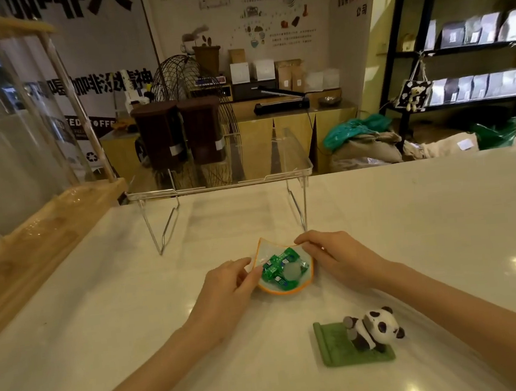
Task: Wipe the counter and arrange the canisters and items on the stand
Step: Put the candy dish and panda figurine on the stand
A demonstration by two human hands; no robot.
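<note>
- Arranging appears to be the step in hand: counter (pixel 409 212) looks bare, and clear stand (pixel 217 180) at its far edge is empty.
- Orange-rimmed dish (pixel 286 290) of green-wrapped sweets (pixel 276 269) sits before the stand, pinched by left hand (pixel 227 280) and right hand (pixel 335 257) at opposite rims; next calls for a level lift.
- Panda figure (pixel 373 329) waits nearer.

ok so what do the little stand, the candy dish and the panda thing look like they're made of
Stand: clear top, probably acrylic or glass, since the bins behind show through it; thin shiny legs look like metal wire.
Candy dish: translucent white with an orange rim, glossy; glass or glazed ceramic, hard to tell which.
Panda figure: matte painted look, likely resin or plastic, on a green mat-shaped base with the same finish.
</note>
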